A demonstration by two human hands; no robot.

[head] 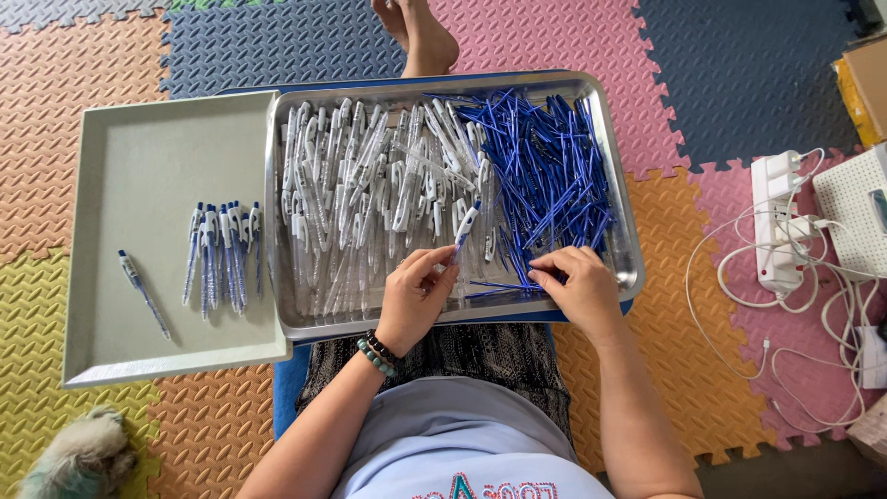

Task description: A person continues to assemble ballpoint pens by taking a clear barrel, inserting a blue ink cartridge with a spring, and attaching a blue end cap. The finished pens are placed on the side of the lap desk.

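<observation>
Left hand: the left hand (413, 298) was held over the near edge of the steel tray (621, 277), fingers pinched on a white pen barrel (466, 227) with a blue tip, which was tilted up toward the far right; a beaded bracelet (376, 352) was worn at the wrist.
Right hand: the right hand (577, 285) was lowered, fingers curled, onto the near end of the blue refills (550, 176); the fingertips were seen touching loose refills, but whether one was gripped could not be told.
Steel tray: it was rested across the person's lap, above a blue board (288, 388); white pen barrels (370, 185) were heaped in its left and middle parts, the blue refills piled at its right side.
Grey tray: the grey tray (129, 157) was set just beside the steel tray's left edge, slightly overlapped by it; a row of assembled pens (222, 254) was laid near its right side, with a single pen (140, 288) apart toward its left edge.
Floor: coloured foam mats (730, 83) were laid underneath; a white power strip (774, 217) with cables was seen at the right, a bare foot (423, 35) beyond the steel tray's far edge, and a furry animal (78, 457) at the near left corner.
</observation>
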